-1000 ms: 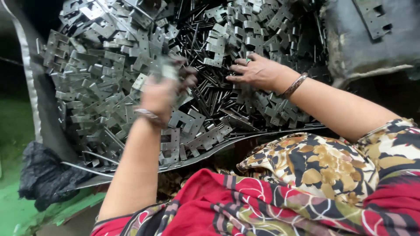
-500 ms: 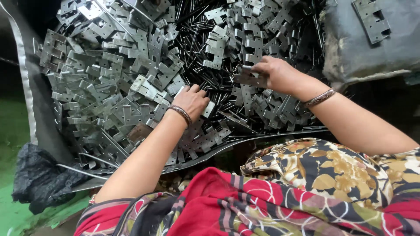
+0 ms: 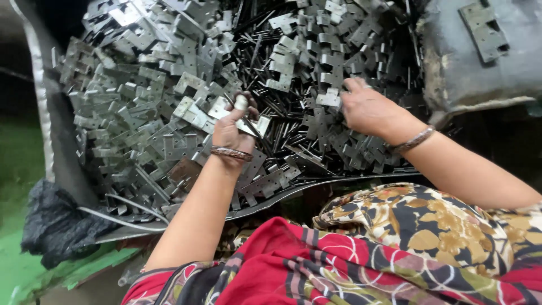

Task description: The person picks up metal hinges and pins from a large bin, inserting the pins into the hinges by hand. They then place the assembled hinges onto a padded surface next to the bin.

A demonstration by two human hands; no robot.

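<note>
Left hand (image 3: 232,131) pinched a stamped hinge plate (image 3: 244,123); right hand (image 3: 367,107), at 3 o'clock from it, was curled on plates in the pile (image 3: 141,96). Best lifted one leaf at a time, clear of the dark pins (image 3: 282,121).

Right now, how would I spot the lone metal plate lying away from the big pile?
Look to the dark grey sack-like bag at the top right corner. On its upper face lies one flat grey notched metal plate with holes, alone, while the others are heaped together.
</note>
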